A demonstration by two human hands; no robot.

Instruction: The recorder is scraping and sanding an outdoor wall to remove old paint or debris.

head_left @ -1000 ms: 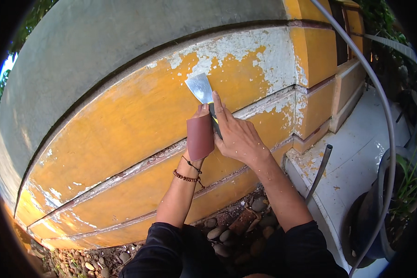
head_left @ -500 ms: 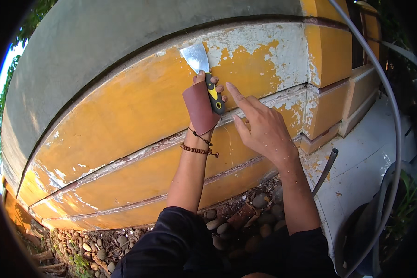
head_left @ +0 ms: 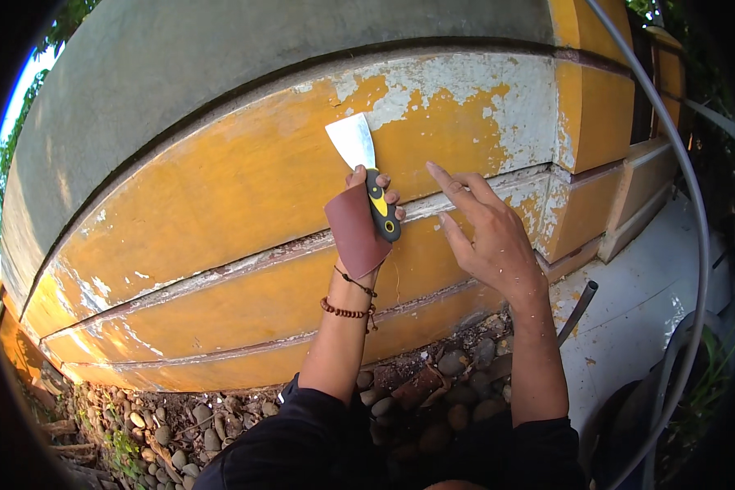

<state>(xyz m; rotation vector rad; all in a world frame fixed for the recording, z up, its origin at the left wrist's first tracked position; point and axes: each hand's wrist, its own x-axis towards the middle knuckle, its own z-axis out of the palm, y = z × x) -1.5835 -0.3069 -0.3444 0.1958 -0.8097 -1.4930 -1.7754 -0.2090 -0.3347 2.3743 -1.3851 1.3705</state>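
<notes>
My left hand [head_left: 393, 197] is closed around the black and yellow handle of a putty knife [head_left: 353, 143], its wide metal blade pointing up in front of the wall. The same hand also keeps a reddish-brown sheet of sandpaper [head_left: 355, 233], curved over the palm and wrist. To its right, my right hand [head_left: 498, 241] is empty, fingers apart and index finger stretched toward the wall. Behind both hands is a yellow-painted wall [head_left: 220, 188], with whitish patches [head_left: 531, 106] where paint has come off. Whether the blade touches the wall, I cannot tell.
Rounded stones [head_left: 453, 363] lie along the wall's foot. A grey hose [head_left: 694, 188] curves down the right side, beside a pale paved floor [head_left: 621, 327] with paint flakes. A dark pipe end [head_left: 578, 310] sticks up near my right forearm.
My left hand has come down a little with the putty knife and sandpaper. My right hand has shifted down and right, its fingers somewhat more spread. The whole view has shifted slightly.
</notes>
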